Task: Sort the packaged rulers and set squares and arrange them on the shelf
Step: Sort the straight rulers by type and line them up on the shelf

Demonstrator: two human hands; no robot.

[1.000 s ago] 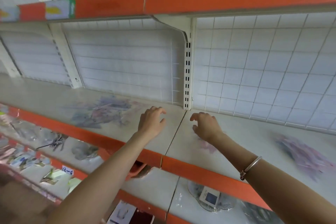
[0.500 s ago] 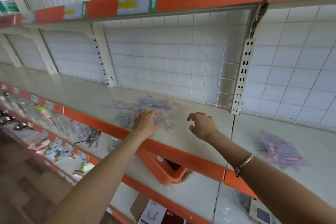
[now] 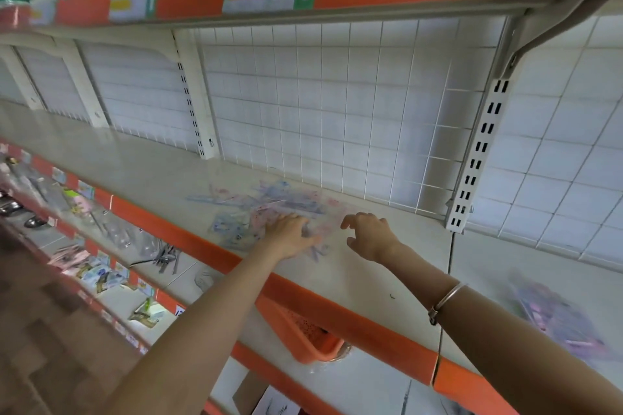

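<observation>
Reaching onto the shelf (image 3: 151,175), a person's left hand (image 3: 290,236) lies flat, fingers together, on a blurred pile of packets (image 3: 269,205); the right hand (image 3: 369,236) hovers beside, fingers loosely curled.

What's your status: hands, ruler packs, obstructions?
Left hand flat on the loose pile of ruler packs on the shelf. Right hand beside the pile, fingers half-curled, holding nothing. Second pile farther right, blurred. Nothing seen blocking either hand.
</observation>
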